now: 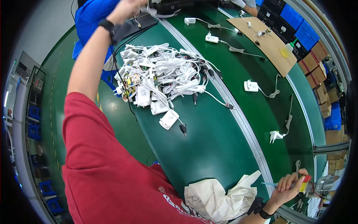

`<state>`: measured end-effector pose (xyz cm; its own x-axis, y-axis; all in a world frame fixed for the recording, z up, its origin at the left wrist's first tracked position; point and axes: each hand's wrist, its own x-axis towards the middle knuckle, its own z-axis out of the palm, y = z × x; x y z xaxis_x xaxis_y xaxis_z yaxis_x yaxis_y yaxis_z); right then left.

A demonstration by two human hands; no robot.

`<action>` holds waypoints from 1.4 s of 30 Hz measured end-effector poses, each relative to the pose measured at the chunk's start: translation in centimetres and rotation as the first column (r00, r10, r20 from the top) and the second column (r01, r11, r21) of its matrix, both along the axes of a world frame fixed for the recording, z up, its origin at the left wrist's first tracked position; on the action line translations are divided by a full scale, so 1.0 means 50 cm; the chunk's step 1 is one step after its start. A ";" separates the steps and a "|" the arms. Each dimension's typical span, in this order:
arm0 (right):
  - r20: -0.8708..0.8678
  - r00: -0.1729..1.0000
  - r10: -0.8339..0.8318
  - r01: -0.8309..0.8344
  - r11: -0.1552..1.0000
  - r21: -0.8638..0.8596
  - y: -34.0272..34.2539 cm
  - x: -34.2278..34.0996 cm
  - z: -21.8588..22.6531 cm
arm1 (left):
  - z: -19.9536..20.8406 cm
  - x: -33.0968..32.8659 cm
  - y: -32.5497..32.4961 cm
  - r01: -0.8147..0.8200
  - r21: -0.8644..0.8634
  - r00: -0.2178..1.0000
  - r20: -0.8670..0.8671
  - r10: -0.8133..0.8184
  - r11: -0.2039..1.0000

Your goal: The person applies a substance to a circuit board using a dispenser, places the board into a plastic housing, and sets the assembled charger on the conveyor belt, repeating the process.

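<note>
My left arm, in a red sleeve, reaches to the far left, and my left hand (126,10) is at the upper edge beside a dark piece of equipment (173,5). Its fingertips are cut off, so I cannot make out what it touches. At the lower right, my right hand (289,186) is closed round a thin tool (305,183) with a red and yellow handle and a pale blue shaft. Between my arms lies a heap of white power adapters (169,71) with bundled cords and black connectors. Some have bare circuit boards (132,80) showing.
Separate adapters (251,86) lie spaced along the green belt (231,63), past a metal rail (246,128). A crumpled cream cloth (212,196) sits near me. On a brown board (276,56) stands a yellow liquid bottle (287,50). Another person's arm (248,7) shows at the top.
</note>
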<state>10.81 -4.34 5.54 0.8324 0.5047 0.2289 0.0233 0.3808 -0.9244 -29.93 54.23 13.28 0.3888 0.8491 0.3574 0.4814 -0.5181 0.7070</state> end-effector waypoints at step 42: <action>-0.043 0.992 0.120 -0.117 0.991 0.061 0.031 0.043 -0.014 | 0.107 0.235 -0.600 0.644 -0.361 0.756 0.432 -0.491 0.674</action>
<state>12.96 -2.81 4.82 0.7779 0.5875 0.2230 -0.0680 0.4315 -0.8996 -18.20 24.22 18.61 0.8002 0.5788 0.1571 -0.0505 -0.1960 0.9793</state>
